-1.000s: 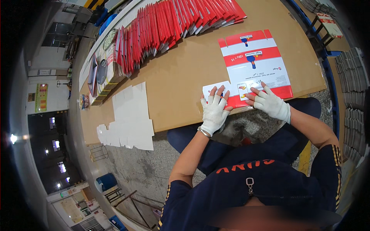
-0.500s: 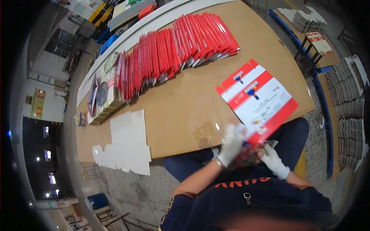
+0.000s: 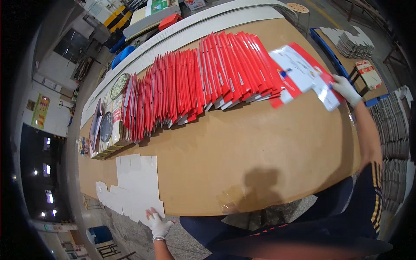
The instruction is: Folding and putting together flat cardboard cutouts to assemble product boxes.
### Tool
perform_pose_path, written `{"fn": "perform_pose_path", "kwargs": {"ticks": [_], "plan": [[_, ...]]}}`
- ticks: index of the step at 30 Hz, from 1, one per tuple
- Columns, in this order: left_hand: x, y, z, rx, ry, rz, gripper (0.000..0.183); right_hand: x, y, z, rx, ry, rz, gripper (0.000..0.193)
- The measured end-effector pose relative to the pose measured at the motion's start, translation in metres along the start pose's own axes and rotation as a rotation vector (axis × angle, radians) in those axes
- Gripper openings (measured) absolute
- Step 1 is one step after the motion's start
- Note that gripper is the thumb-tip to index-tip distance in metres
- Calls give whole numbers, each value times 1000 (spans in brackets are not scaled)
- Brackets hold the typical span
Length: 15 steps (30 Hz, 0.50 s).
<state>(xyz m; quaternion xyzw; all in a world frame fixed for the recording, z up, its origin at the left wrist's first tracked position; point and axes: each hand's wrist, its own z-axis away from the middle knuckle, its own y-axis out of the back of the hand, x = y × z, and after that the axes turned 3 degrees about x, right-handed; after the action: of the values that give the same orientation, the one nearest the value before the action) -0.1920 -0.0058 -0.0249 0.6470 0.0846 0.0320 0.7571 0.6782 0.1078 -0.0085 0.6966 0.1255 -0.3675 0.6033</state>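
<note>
At the right end of the row of red folded cartons (image 3: 173,86), a red-and-white carton sheet (image 3: 305,73) is in the grasp of the gloved right hand (image 3: 346,90), pinched at its outer edge. The sheet's white panels bear dark lettering and a small blue emblem, blurred here. On the person's side of the row, toward its left end, the left hand (image 3: 159,226) grips nothing, fingers spread and touching an unprinted white sheet (image 3: 138,182). Far left of the row, a yellow-green poster (image 3: 40,112) bears print too small to read.
</note>
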Motion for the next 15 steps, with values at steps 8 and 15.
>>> {"fn": "perform_pose_path", "kwargs": {"ticks": [8,15], "plan": [[-46,-21,13,137,36,127,43,-148,-156,-70,-135,126,-429,33],[-30,64,5,247,8,77,23,-198,-224,76,63,835,45,43]]}}
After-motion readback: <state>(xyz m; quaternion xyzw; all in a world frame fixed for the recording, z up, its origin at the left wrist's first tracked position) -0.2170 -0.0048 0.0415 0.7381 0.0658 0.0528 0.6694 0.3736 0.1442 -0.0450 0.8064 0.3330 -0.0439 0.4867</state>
